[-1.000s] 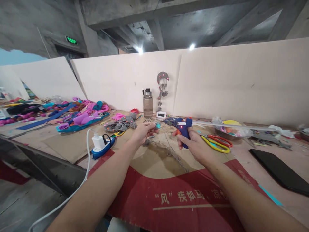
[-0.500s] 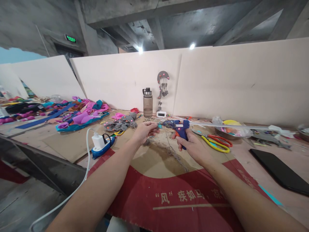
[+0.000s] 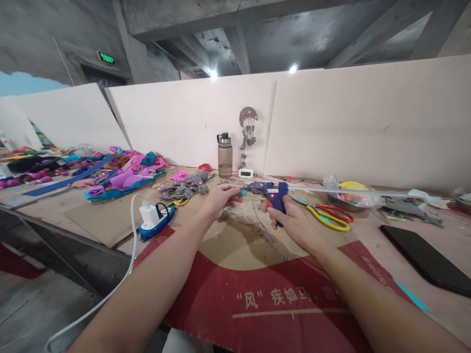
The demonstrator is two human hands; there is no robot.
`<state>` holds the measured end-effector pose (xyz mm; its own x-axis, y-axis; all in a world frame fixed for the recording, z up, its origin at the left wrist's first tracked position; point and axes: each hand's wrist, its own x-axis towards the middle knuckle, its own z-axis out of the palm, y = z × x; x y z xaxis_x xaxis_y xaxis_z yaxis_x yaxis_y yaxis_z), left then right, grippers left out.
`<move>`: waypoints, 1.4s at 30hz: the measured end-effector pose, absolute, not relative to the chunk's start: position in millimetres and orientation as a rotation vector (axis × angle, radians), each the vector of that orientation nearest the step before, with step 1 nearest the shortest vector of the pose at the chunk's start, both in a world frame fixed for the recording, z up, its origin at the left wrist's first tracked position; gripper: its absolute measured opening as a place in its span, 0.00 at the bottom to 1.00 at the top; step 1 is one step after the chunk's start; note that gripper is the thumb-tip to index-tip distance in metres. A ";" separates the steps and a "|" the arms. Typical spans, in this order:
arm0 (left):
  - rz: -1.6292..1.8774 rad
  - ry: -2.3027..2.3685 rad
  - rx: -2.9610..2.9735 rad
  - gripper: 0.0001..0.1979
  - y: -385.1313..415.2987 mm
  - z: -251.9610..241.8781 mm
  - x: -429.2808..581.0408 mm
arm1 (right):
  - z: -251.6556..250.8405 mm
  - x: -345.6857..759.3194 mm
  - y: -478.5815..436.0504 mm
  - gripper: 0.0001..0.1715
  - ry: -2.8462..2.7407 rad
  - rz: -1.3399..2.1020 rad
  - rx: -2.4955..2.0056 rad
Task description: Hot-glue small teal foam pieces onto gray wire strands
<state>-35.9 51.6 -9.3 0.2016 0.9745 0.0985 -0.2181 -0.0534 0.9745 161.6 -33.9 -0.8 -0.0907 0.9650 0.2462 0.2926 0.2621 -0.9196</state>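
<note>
My right hand (image 3: pixel 285 212) is wrapped round the handle of a blue glue gun (image 3: pixel 276 198), whose nozzle points left. A long clear glue stick (image 3: pixel 324 189) runs out of its back to the right. My left hand (image 3: pixel 225 198) is closed in a pinch at the nozzle's tip; what its fingers hold is too small to make out. Grey yarn (image 3: pixel 263 230) lies loosely below both hands on a brown and red cardboard sheet (image 3: pixel 221 289).
Left are a blue power strip (image 3: pixel 158 225), a pile of grey felt pieces (image 3: pixel 184 187) and colourful cloth (image 3: pixel 128 174). A bottle (image 3: pixel 225 159) stands behind. Right lie yellow-handled scissors (image 3: pixel 331 220), a metal bowl (image 3: pixel 349 202) and a black phone (image 3: pixel 423 257).
</note>
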 end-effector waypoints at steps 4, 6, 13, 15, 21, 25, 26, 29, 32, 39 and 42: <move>1.206 0.872 1.210 0.12 49.5 -8.1 -35.5 | 0.8 160.9 -35.5 0.11 -1.592 0.872 -1.216; 1.210 0.876 1.221 0.12 48.8 -7.6 -35.1 | 0.4 161.4 -35.3 0.10 -1.608 0.856 -1.223; 1.219 0.918 1.277 0.13 49.6 -8.4 -34.5 | -9.2 166.4 -28.5 0.09 -1.721 0.638 -1.263; 1.229 0.952 1.306 0.14 48.4 -7.7 -34.2 | -11.1 167.5 -27.5 0.11 -1.771 0.536 -1.302; 1.251 1.041 1.357 0.09 44.0 -4.7 -32.7 | -10.4 166.9 -29.5 0.12 -1.824 0.467 -1.316; 1.275 1.026 1.342 0.09 46.5 -6.2 -33.7 | -14.3 168.0 -26.2 0.13 -1.796 0.496 -1.304; 1.280 1.013 1.339 0.09 47.5 -6.8 -34.1 | -15.5 168.6 -25.2 0.13 -1.786 0.499 -1.306; 1.256 0.970 1.323 0.10 49.1 -7.6 -35.0 | -18.0 170.2 -23.0 0.14 -1.770 0.512 -1.298; 1.208 0.905 1.284 0.10 48.6 -6.8 -34.8 | -17.5 171.5 -22.8 0.13 -1.767 0.516 -1.285; 1.188 0.832 1.233 0.10 51.3 -8.6 -35.9 | -13.5 172.4 -24.9 0.12 -1.788 0.468 -1.310; 1.200 0.844 1.246 0.10 52.6 -9.7 -36.3 | -15.3 171.6 -24.1 0.13 -1.785 0.490 -1.292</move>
<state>-36.3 52.6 -9.7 0.2177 0.9670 0.1322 -0.2030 -0.0876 0.9752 171.6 -24.1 -15.3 -0.0984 0.9073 0.4089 0.5717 0.3879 -0.7230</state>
